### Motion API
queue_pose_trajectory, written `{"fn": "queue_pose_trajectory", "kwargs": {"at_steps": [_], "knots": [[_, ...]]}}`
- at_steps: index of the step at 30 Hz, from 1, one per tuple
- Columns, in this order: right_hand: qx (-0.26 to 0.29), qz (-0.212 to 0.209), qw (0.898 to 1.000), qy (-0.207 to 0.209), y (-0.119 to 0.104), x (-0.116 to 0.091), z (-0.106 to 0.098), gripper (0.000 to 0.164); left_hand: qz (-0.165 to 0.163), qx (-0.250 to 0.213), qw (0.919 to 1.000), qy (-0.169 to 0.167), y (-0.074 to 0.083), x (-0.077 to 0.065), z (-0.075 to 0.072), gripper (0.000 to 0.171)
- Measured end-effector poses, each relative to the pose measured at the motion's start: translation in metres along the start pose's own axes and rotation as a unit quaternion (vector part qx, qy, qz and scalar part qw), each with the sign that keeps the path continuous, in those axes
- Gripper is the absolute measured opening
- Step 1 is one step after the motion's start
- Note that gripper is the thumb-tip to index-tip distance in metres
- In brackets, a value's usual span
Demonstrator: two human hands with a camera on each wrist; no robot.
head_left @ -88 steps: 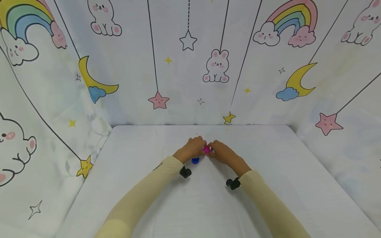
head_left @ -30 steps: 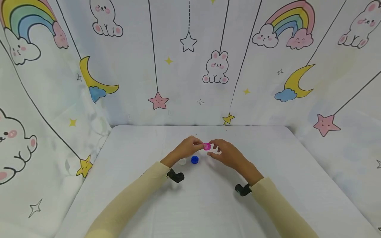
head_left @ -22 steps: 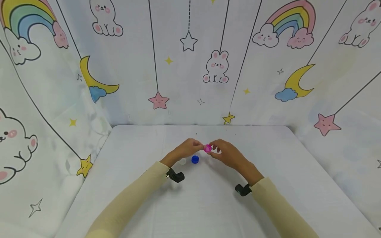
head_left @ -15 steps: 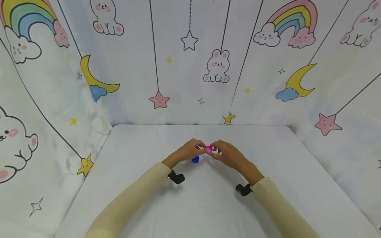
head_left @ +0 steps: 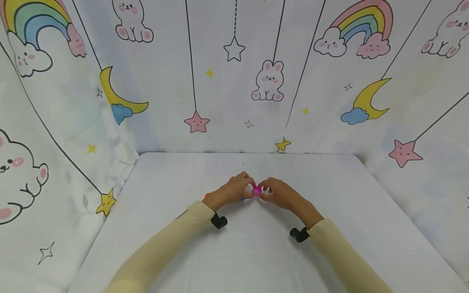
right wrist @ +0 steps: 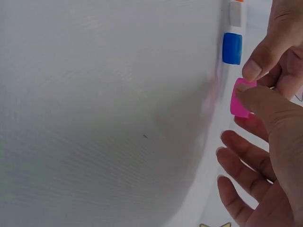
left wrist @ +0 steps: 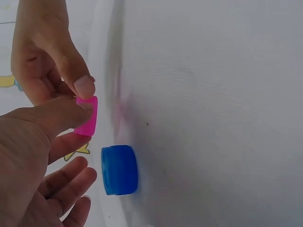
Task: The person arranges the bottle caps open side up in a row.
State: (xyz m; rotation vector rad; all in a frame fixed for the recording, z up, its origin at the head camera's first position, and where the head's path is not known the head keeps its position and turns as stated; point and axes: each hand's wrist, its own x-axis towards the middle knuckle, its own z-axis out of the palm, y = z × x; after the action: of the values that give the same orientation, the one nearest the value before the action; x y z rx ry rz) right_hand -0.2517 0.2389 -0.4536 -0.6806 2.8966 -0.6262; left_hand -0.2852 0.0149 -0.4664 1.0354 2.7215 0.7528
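Note:
A pink bottle cap (head_left: 257, 190) is held between both hands, just over the white table. My left hand (head_left: 234, 189) pinches its left side with thumb and index finger; in the left wrist view the other fingers curl loosely beneath. From the opposite side, the thumb and index finger of my right hand (head_left: 281, 193) grip it too, the rest of those fingers spread in the right wrist view. Close by stands a blue bottle cap (left wrist: 120, 170), mostly hidden behind the left hand in the head view.
Beyond the blue cap, a white cap (right wrist: 235, 14) and an orange piece (right wrist: 239, 1) line up in the right wrist view. The orange piece peeks out behind the left wrist in the head view. A patterned cloth (head_left: 234, 89) rises at the table's back edge.
A second ago the left hand held the pink cap while the right fingers were apart around it. Now the right hand pinches it as well, and both have come lower, covering the blue cap.

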Motion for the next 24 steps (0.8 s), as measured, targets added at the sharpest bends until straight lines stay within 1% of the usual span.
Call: {"fn": "queue_pose_trajectory", "kwargs": {"at_steps": [4, 8, 15, 19, 22, 24], "knots": [[-0.009, -0.001, 1.000, -0.008, 0.001, 0.001, 0.005, 0.029, 0.011, 0.051, 0.9987, 0.003, 0.002, -0.001, 0.005, 0.024], [-0.022, -0.005, 1.000, -0.005, 0.003, 0.001, 0.010, 0.027, 0.013, 0.074, 0.9971, 0.010, 0.005, -0.001, 0.007, 0.021], [-0.043, 0.000, 0.999, -0.005, 0.003, 0.000, 0.014, 0.031, 0.016, 0.089, 0.9958, 0.016, 0.007, -0.003, 0.010, 0.018], [-0.058, -0.009, 0.998, 0.000, 0.002, -0.001, 0.015, 0.031, 0.012, 0.089, 0.9959, 0.013, 0.006, -0.003, 0.011, 0.019], [-0.067, -0.016, 0.998, 0.004, 0.002, -0.001, 0.016, 0.032, 0.006, 0.090, 0.9959, 0.010, 0.006, -0.005, 0.011, 0.024], [-0.076, -0.015, 0.997, 0.003, 0.002, -0.002, 0.016, 0.037, -0.002, 0.092, 0.9957, 0.010, 0.006, -0.008, 0.010, 0.030]]}}
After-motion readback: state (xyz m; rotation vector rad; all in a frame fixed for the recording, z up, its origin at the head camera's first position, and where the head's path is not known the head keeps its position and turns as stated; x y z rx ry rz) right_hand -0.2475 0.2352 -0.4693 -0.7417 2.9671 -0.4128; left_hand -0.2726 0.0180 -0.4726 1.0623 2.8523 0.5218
